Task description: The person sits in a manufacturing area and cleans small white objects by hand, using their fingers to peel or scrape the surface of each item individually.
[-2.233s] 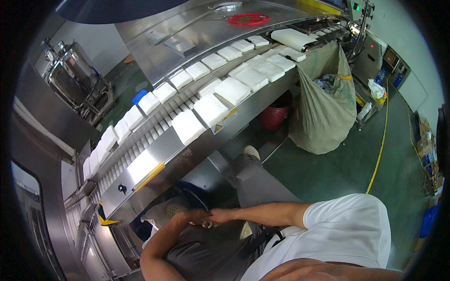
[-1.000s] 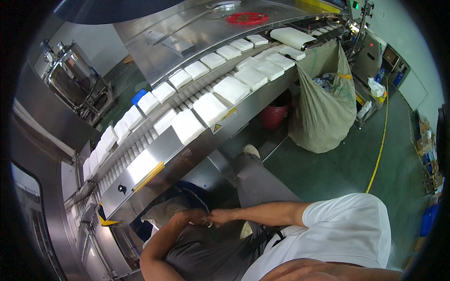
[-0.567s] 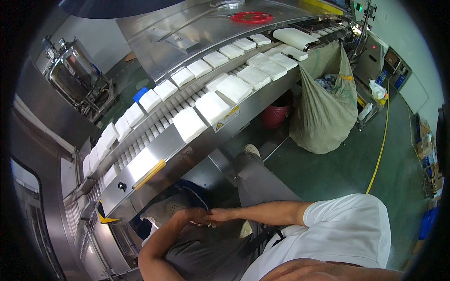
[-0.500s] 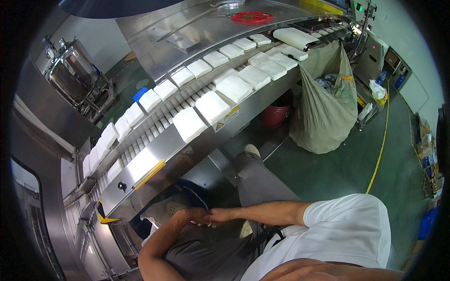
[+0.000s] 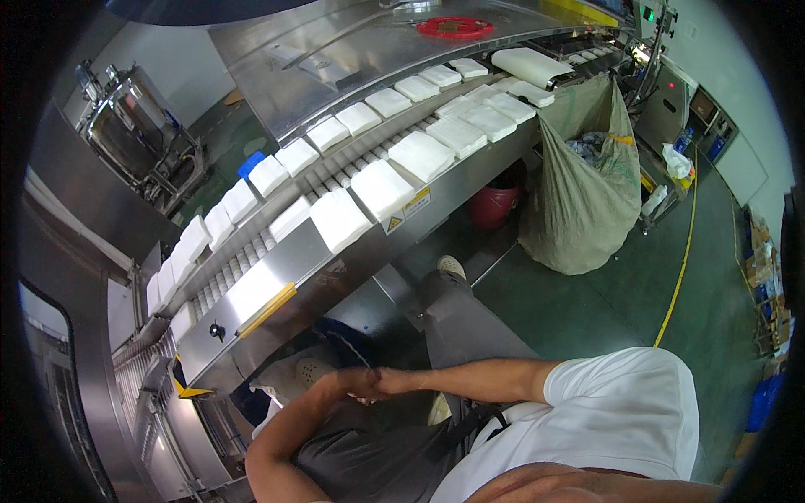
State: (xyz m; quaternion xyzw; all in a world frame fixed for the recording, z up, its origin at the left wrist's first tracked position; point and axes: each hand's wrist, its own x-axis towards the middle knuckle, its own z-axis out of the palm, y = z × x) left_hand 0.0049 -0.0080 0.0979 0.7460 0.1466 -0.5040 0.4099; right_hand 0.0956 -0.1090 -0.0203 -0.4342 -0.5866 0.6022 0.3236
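Observation:
My left hand (image 5: 352,383) and my right hand (image 5: 389,382) meet in front of my lap, low in the view. Fingers are curled in on both, the right hand pressed against the left. A small pale bit shows below them, too small to make out. Both hands are apart from the conveyor, which stands ahead. White square stacks like folded tissues or wipes (image 5: 338,220) lie along its near metal ledge. Another white stack (image 5: 290,220) sits on the rollers (image 5: 247,254), and a row of them (image 5: 268,177) lines the far side.
A large grey-green sack (image 5: 579,210) hangs open at the conveyor's right end, with a dark red bucket (image 5: 490,205) beneath the ledge. A red ring-shaped object (image 5: 455,28) lies on the metal top. At the far left stands a steel tank (image 5: 130,121).
White stacks on the rollers have travelled up and to the right, and another has appeared near the left end. My right hand has shifted slightly onto the left.

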